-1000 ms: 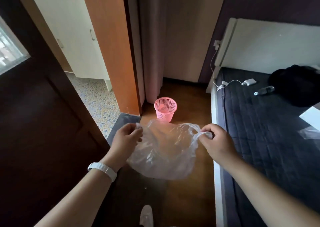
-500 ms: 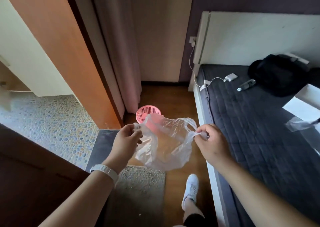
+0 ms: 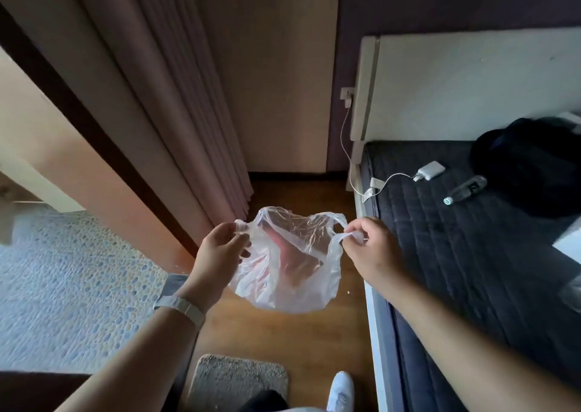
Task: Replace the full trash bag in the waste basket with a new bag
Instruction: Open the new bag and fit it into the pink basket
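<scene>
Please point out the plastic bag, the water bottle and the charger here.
plastic bag [image 3: 283,273], head view, its crumpled middle
water bottle [image 3: 467,189], head view, its clear body
charger [image 3: 431,169], head view, its white block

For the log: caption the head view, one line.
Left hand and right hand hold a clear plastic bag open by its handles, pink waste basket showing through.

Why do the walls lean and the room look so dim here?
Head view: the wide-angle lens splays the curtain and headboard; light is dim, brightest on the pebble floor at left; the clear bag between the left hand and right hand catches soft glare.
</scene>
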A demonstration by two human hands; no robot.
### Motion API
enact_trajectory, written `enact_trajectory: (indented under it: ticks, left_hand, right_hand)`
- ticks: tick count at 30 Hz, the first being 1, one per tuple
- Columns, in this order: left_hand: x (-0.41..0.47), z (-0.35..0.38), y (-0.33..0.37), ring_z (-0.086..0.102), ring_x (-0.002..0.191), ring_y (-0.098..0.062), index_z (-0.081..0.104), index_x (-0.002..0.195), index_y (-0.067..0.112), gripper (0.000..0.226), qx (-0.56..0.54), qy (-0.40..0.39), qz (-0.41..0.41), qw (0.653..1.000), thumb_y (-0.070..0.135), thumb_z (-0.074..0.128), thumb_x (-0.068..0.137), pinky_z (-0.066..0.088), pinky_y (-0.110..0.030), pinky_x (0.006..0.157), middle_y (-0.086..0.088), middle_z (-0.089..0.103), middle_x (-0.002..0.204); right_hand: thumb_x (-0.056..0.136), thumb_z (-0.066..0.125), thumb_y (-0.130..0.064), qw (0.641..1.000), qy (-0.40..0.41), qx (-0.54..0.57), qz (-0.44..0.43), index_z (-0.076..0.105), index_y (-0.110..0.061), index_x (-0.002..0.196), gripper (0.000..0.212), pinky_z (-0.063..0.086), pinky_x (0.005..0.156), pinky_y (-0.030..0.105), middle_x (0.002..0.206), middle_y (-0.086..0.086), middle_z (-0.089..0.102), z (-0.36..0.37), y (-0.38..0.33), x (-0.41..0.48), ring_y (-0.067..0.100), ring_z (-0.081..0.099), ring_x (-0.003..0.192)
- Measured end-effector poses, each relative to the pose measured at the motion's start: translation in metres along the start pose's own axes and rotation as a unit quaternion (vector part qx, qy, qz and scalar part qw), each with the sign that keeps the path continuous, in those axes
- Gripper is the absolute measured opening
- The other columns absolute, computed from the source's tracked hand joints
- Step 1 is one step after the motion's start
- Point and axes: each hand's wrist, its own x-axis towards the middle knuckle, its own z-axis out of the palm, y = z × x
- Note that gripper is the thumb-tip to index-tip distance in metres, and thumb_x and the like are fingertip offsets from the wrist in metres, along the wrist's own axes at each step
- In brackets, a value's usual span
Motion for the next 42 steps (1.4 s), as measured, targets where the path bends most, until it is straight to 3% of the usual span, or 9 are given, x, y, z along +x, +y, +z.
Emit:
enact_trajectory:
  ticks: [3, 7, 13, 17, 25, 30, 33, 37, 42]
  left_hand:
    - [0.032, 0.013, 0.017, 0.062, 0.062, -0.01, 0.068, 0.099, 0.021, 0.016, 0.002, 0.012, -0.001, 1.0, 0.013, 0.06, 0.089, 0.046, -0.025, 0.058, -0.002, 0.07, 0.079]
    - [0.08, 0.025, 0.03, 0.062, 0.061, -0.009, 0.068, 0.097, 0.02, 0.015, -0.008, 0.036, -0.013, 0.999, 0.012, 0.06, 0.088, 0.049, -0.027, 0.06, -0.002, 0.071, 0.08]
    - [0.176, 0.034, 0.029, 0.063, 0.061, -0.009, 0.067, 0.099, 0.017, 0.014, -0.033, 0.035, -0.025, 0.999, 0.011, 0.058, 0.089, 0.048, -0.026, 0.058, -0.003, 0.07, 0.078]
    - [0.251, 0.038, 0.025, 0.063, 0.067, -0.017, 0.068, 0.098, 0.018, 0.015, -0.07, 0.036, -0.054, 0.995, 0.012, 0.058, 0.089, 0.048, -0.03, 0.059, -0.004, 0.071, 0.079]
    - [0.365, 0.028, 0.034, 0.06, 0.061, -0.013, 0.067, 0.096, 0.013, 0.013, -0.094, 0.058, -0.087, 0.99, 0.009, 0.057, 0.089, 0.046, -0.026, 0.057, -0.003, 0.068, 0.076]
    - [0.399, 0.012, 0.022, 0.064, 0.066, -0.02, 0.069, 0.097, 0.019, 0.016, -0.121, 0.091, -0.113, 0.982, 0.012, 0.06, 0.086, 0.052, -0.04, 0.062, -0.004, 0.07, 0.075]
    - [0.409, 0.009, 0.009, 0.064, 0.065, -0.022, 0.068, 0.1, 0.021, 0.018, -0.134, 0.123, -0.147, 0.972, 0.015, 0.059, 0.086, 0.046, -0.033, 0.057, -0.004, 0.068, 0.073]
    - [0.418, 0.015, -0.009, 0.061, 0.063, -0.013, 0.068, 0.099, 0.019, 0.017, -0.141, 0.175, -0.187, 0.956, 0.01, 0.058, 0.088, 0.046, -0.025, 0.056, -0.002, 0.066, 0.074]
    - [0.423, 0.031, -0.034, 0.06, 0.056, -0.006, 0.066, 0.097, 0.02, 0.018, -0.111, 0.267, -0.244, 0.926, 0.008, 0.057, 0.088, 0.043, -0.015, 0.049, 0.0, 0.068, 0.076]
  right_hand:
    - [0.076, 0.065, -0.006, 1.0, -0.01, 0.001, -0.006, 0.062, -0.017, 0.078, 0.011, 0.039, 0.06, 0.009, 0.082, -0.016, 0.056, -0.002, 0.002, 0.04, -0.002, 0.055, 0.077]
    - [0.078, 0.066, -0.01, 0.999, -0.038, -0.009, -0.019, 0.062, -0.017, 0.08, 0.009, 0.048, 0.064, 0.026, 0.085, -0.005, 0.061, 0.009, 0.006, 0.088, 0.009, 0.057, 0.077]
    - [0.078, 0.065, -0.011, 0.997, -0.071, 0.01, 0.0, 0.061, -0.02, 0.078, 0.01, 0.045, 0.066, 0.02, 0.086, -0.007, 0.061, 0.048, 0.001, 0.182, 0.007, 0.057, 0.081]
    - [0.08, 0.065, -0.011, 0.995, -0.095, -0.013, 0.0, 0.062, -0.016, 0.081, 0.006, 0.05, 0.072, 0.028, 0.087, -0.006, 0.06, 0.078, -0.008, 0.251, 0.009, 0.056, 0.083]
    - [0.08, 0.064, -0.012, 0.987, -0.143, -0.075, -0.017, 0.063, -0.017, 0.083, 0.006, 0.048, 0.071, 0.028, 0.088, -0.005, 0.061, 0.138, -0.036, 0.36, 0.01, 0.056, 0.082]
    - [0.079, 0.063, -0.013, 0.976, -0.2, -0.074, -0.036, 0.061, -0.024, 0.082, 0.012, 0.048, 0.069, 0.028, 0.085, -0.013, 0.059, 0.177, -0.043, 0.406, 0.007, 0.056, 0.08]
    - [0.079, 0.064, -0.012, 0.966, -0.24, -0.074, -0.059, 0.059, -0.028, 0.079, 0.017, 0.04, 0.06, 0.021, 0.08, -0.014, 0.057, 0.2, -0.042, 0.432, 0.004, 0.053, 0.07]
    - [0.079, 0.064, -0.017, 0.942, -0.315, -0.079, -0.089, 0.059, -0.031, 0.081, 0.015, 0.043, 0.056, 0.016, 0.085, -0.015, 0.059, 0.239, -0.033, 0.464, 0.002, 0.056, 0.072]
    - [0.079, 0.064, 0.001, 0.903, -0.418, 0.003, -0.094, 0.064, -0.006, 0.084, 0.009, 0.039, 0.055, 0.004, 0.08, 0.0, 0.061, 0.301, -0.016, 0.498, 0.003, 0.054, 0.067]
